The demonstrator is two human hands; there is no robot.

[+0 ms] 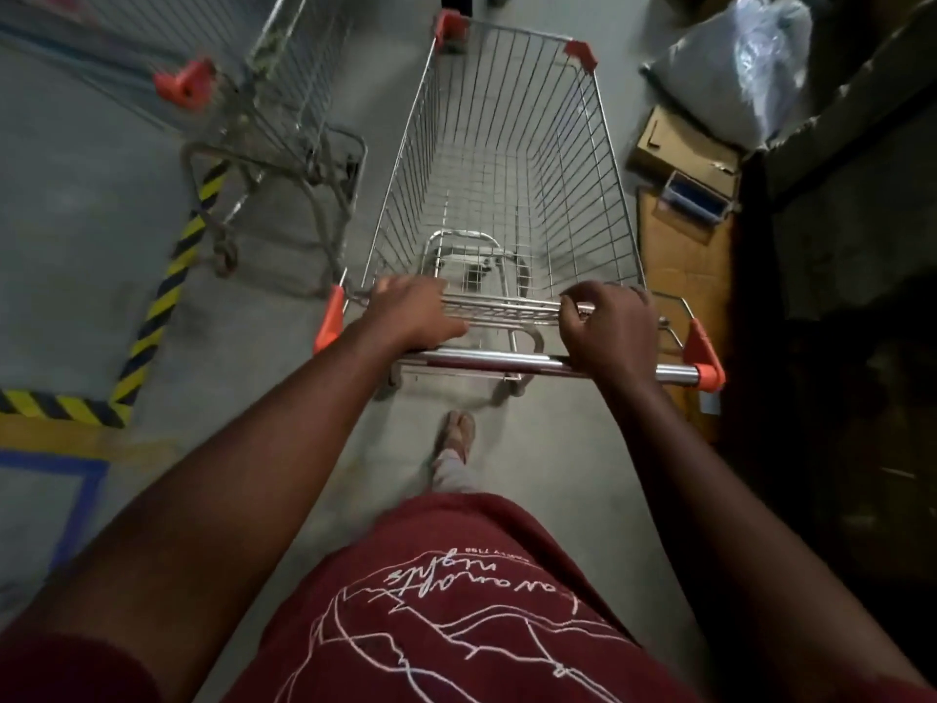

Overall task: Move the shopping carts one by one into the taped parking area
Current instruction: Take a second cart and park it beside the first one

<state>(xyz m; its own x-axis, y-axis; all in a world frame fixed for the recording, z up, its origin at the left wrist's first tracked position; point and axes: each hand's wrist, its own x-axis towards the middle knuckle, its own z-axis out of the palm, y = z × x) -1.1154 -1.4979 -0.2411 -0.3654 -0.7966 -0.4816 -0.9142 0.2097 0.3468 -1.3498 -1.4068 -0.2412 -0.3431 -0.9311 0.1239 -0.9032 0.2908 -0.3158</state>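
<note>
An empty wire shopping cart (507, 144) with orange corner caps stands straight ahead of me. My left hand (413, 312) and my right hand (608, 332) both grip its chrome handle bar (497, 360), left near the middle, right toward the right end. A second, dirtier shopping cart (284, 98) stands at the upper left, close beside the first. Yellow-and-black striped tape (167, 291) runs on the grey floor to the left and turns a corner at the lower left, with the second cart's wheels near or over that line.
Flattened cardboard boxes (679, 159) and a grey plastic bag (745, 63) lie along the right side, next to a dark shelf or wall (836, 296). Blue tape (76, 479) marks a shape on the floor at the lower left. My foot (459, 433) is behind the cart.
</note>
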